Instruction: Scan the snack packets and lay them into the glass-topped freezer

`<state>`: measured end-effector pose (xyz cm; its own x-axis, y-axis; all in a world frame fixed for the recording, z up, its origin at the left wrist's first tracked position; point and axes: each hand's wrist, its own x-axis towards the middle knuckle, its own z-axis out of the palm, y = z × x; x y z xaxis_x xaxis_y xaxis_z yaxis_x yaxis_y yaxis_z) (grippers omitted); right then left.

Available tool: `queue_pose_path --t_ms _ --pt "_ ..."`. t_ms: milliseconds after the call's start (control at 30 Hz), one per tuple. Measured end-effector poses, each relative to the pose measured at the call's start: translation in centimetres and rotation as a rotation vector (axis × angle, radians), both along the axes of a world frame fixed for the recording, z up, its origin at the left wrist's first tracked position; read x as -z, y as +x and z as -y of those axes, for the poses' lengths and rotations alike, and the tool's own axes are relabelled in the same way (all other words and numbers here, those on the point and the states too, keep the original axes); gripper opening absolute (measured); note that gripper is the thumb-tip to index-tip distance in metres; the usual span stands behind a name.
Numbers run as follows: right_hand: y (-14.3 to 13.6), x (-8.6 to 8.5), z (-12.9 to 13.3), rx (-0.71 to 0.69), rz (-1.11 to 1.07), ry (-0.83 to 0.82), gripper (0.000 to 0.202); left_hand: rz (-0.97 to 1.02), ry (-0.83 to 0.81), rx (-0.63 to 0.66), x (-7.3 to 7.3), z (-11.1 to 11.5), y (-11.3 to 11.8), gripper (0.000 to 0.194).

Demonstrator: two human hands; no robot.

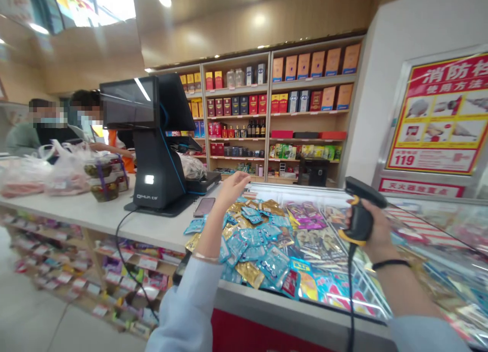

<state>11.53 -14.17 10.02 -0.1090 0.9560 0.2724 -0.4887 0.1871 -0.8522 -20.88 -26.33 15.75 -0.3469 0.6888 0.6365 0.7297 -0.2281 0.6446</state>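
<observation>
My right hand (375, 230) grips the handle of a black and yellow barcode scanner (360, 215), held upright over the freezer's right part, its cable hanging down. Reaching forward, my left hand (233, 186) hovers above the far edge of a heap of small blue and gold snack packets (251, 240). Its fingers stretch to the right, and I see nothing in them. The packets lie on the glass top of a chest freezer (290, 316). Just left of my left wrist, a phone (205, 207) rests on the counter.
A dark point-of-sale terminal (152, 149) stands on the white counter (114, 222), with plastic bags (64, 171) and stacked food tubs (104, 179) to its left. Two people are behind the counter at left. Shelves (269, 113) of boxes line the back; a red fire-hydrant sign (442, 113) hangs at right.
</observation>
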Motion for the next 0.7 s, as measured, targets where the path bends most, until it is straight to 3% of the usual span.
queue_pose_path --t_ms 67,200,367,433,567,700 --pt "-3.8 0.8 0.2 -0.166 -0.04 -0.034 0.03 -0.043 -0.088 -0.04 1.4 1.2 -3.0 0.026" --pt "-9.8 3.3 0.0 -0.248 0.049 0.035 0.033 -0.128 -0.196 -0.28 5.6 2.6 -8.0 0.024" --pt "-13.9 6.1 -0.6 -0.409 0.148 0.009 0.033 -0.207 -0.344 -0.582 10.8 2.6 -11.0 0.026" --pt "-14.6 7.0 -0.5 -0.432 0.166 -0.049 0.03 -0.205 -0.395 -0.622 11.7 2.3 -11.1 0.03" --pt "-14.9 8.6 -0.4 -0.456 0.193 -0.11 0.025 -0.186 -0.466 -0.636 12.3 1.6 -11.0 0.038" --pt "-15.0 9.5 -0.6 -0.492 0.216 -0.185 0.023 -0.151 -0.511 -0.539 12.8 1.0 -11.5 0.032"
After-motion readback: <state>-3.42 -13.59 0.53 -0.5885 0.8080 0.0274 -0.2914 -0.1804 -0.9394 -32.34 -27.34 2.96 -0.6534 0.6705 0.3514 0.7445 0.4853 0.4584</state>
